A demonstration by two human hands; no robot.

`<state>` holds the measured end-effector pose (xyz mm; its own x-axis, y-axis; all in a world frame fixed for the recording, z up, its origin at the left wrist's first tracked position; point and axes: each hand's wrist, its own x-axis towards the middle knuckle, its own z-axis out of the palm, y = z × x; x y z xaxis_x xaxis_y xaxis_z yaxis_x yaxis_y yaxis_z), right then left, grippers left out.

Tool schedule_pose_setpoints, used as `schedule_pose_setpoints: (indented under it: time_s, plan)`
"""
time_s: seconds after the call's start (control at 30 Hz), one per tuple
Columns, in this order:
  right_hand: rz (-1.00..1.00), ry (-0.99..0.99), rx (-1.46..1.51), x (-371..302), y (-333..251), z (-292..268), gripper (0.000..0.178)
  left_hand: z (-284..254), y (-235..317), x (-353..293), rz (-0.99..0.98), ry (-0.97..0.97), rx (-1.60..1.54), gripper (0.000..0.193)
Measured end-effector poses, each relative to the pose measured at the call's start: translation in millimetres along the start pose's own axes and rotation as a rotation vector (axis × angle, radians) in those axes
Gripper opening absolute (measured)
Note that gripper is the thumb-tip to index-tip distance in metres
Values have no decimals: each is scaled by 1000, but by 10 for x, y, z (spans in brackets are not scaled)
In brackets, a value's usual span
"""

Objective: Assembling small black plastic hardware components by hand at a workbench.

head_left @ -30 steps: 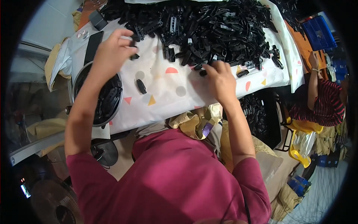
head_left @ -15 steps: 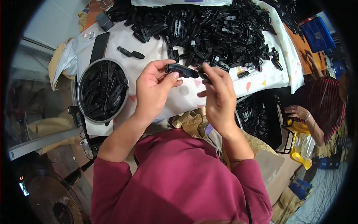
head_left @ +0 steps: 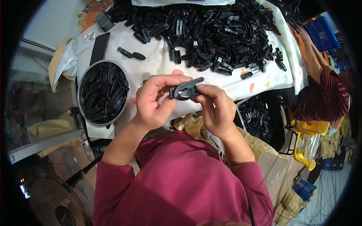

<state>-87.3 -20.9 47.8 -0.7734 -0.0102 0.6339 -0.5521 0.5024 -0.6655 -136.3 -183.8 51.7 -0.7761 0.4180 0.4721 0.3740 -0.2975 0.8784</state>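
Between my two hands, above the near edge of the table, is a black plastic clip-like part (head_left: pixel 185 89) with a long straight bar and a curved piece beneath it. My left hand (head_left: pixel 154 98) is closed on its left end with thumb and fingers. My right hand (head_left: pixel 218 109) pinches its right end between thumb and forefinger. A large pile of similar black parts (head_left: pixel 222 37) covers the far side of the table. A single black part (head_left: pixel 131 54) lies apart on the cloth to the left. Nearer my left arm stands a round grey tub (head_left: pixel 80 98) holding many such parts.
A dark phone-like slab (head_left: pixel 100 49) lies on the patterned white cloth (head_left: pixel 158 62). A black crate (head_left: pixel 281 130) of small black parts stands at right, beside a person in a striped top (head_left: pixel 320 101). A blue bin (head_left: pixel 321 34) is far right; a fan (head_left: pixel 56 203) stands lower left.
Both hands have come lower and nearer my body, and the black part is turned, showing its bar and curved piece joined. The person at right has reached farther forward.
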Motion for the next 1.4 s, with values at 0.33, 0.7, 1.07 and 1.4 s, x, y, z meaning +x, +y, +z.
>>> schedule_pose_setpoints:
  time_s: [0.33, 0.7, 1.07, 1.4]
  plan:
    - [-33, -63, -142, 35, 28, -28, 42, -10, 10, -51, -75, 74, -42, 33]
    - [160, -169, -15, 56, 66, -15, 32, -138, -55, -29, -373, -32, -343, 44]
    - [701, 25, 108, -218, 612, -156, 25, -2100, -654, 939, -295, -736, 1625, 22]
    - [101, -392, -832, 118, 1097, 39, 21, -1692, -216, 961, -570, -101, 823, 21]
